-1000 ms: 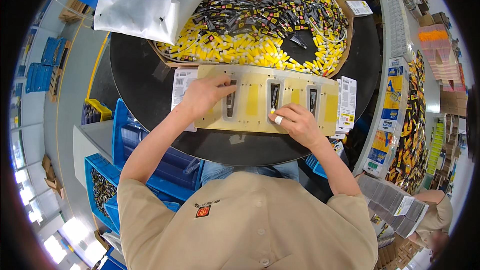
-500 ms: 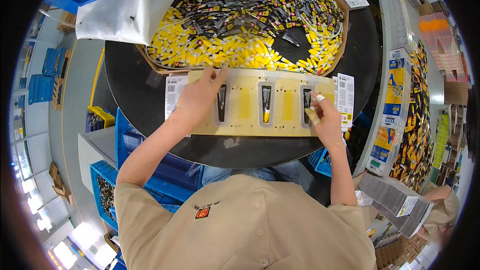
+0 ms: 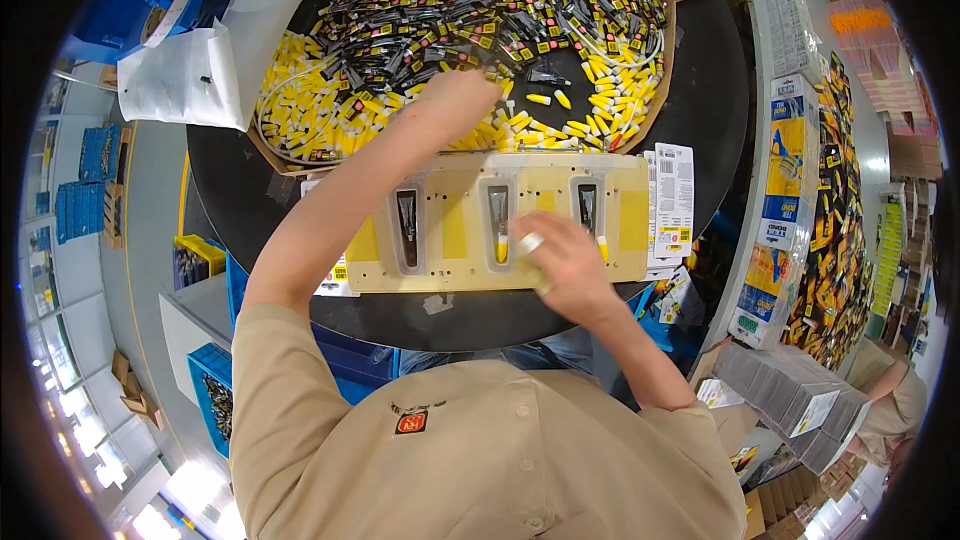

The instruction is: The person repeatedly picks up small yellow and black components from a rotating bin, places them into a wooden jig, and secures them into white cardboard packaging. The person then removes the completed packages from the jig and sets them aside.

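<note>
A pale yellow fixture board point(image 3: 450, 275) with three clear plastic trays lies in front of me. The left tray has a black tube point(image 3: 407, 228) and no yellow piece in sight. In the middle tray a yellow white-ended piece point(image 3: 502, 246) lies below a dark tube point(image 3: 499, 205). Another black tube point(image 3: 587, 203) fills the right tray, a yellow piece point(image 3: 603, 246) at its lower end. My left hand point(image 3: 462, 105) reaches into the heap of black tubes point(image 3: 420, 15), fingers blurred and hidden. Over the board, between middle and right trays, my right hand point(image 3: 565, 262) is smeared by motion; white and yellowish coverings show on its digits.
Loose yellow pieces point(image 3: 305, 105) edge the heap inside a low cardboard rim point(image 3: 665, 80) on a round black table point(image 3: 715, 90). Printed cards point(image 3: 673, 200) stick out at the board's right. A clear plastic bag point(image 3: 185, 80) hangs at upper left. Grey card stacks point(image 3: 790, 390) stand at right.
My left hand has moved from the board's upper left edge into the heap. My right hand has left the right tray and swung left, uncovering the yellow piece there. The view has shifted slightly.
</note>
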A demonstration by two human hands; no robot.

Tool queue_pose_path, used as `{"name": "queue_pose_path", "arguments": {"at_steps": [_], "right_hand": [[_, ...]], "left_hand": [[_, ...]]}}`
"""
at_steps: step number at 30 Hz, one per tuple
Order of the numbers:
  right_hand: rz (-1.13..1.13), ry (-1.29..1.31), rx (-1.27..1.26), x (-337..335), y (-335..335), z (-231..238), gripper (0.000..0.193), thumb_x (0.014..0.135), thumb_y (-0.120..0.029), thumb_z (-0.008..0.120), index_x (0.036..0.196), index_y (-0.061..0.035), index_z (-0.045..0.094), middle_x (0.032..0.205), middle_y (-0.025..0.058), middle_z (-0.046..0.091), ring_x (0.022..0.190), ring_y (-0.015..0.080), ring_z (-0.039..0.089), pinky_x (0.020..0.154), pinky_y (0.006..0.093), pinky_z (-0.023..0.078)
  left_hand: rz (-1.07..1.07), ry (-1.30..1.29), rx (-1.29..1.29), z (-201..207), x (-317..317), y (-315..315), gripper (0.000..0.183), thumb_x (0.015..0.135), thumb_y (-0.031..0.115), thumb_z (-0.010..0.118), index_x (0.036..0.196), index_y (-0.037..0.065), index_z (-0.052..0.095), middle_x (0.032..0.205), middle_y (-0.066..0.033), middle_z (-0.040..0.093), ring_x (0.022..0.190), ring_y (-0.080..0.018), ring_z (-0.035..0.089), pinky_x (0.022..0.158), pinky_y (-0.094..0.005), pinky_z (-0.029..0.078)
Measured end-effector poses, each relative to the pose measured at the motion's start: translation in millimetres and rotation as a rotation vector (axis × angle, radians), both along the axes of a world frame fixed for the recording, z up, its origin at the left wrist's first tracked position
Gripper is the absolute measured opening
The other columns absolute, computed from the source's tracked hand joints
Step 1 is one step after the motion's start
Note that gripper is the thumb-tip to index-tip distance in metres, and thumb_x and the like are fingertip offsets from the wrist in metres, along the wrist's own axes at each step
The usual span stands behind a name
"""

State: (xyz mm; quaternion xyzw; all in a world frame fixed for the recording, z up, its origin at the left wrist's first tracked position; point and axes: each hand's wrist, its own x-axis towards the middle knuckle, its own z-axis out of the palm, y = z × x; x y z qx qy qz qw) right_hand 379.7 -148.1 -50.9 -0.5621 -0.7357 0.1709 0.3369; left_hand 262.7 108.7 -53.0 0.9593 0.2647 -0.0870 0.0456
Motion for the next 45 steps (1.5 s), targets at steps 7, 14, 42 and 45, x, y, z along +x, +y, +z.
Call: {"name": "queue_pose_path", "arguments": {"at_steps": [7,14,42,45], "right_hand": [[0.014,-0.013,0.055,-10,-23,-25,0.037,0.075,-0.002,0.065,0.112,-0.0033,0.065,0.124,0.0125,0.061,0.118,0.0320,0.055,0.099,0.0452,0.045],[-0.565,0.022,0.034,18,-54,-16,0.022,0.081,0.002,0.067,0.104,0.0008,0.067,0.090,0.0140,0.057,0.081,0.0308,0.058,0.074,0.0357,0.048],[-0.882,0.182,0.067,25,-44,-11,0.026,0.090,-0.013,0.065,0.114,-0.0025,0.065,0.099,0.0176,0.064,0.093,0.0346,0.062,0.081,0.0413,0.047],[-0.701,0.334,-0.150,-41,-28,-11,0.031,0.093,-0.012,0.060,0.122,-0.0014,0.058,0.104,0.0209,0.065,0.096,0.0395,0.062,0.083,0.0442,0.047]], "left_hand": [[0.133,-0.502,-0.046,34,-71,-45,0.019,0.083,0.006,0.064,0.101,0.010,0.070,0.098,-0.0081,0.064,0.078,-0.0292,0.065,0.068,-0.0383,0.053],[0.107,-0.297,-0.336,55,-162,-134,0.039,0.071,-0.007,0.060,0.103,0.013,0.070,0.100,-0.0057,0.064,0.085,-0.0276,0.065,0.069,-0.0360,0.053],[0.843,-0.567,-0.516,72,-210,-144,0.025,0.082,0.012,0.073,0.100,-0.003,0.066,0.076,-0.0139,0.068,0.056,-0.0186,0.065,0.054,-0.0329,0.052],[0.736,-0.549,-0.163,40,-185,-158,0.046,0.080,0.015,0.074,0.121,0.000,0.060,0.124,-0.0239,0.059,0.096,-0.0350,0.068,0.072,-0.0388,0.056]]}}
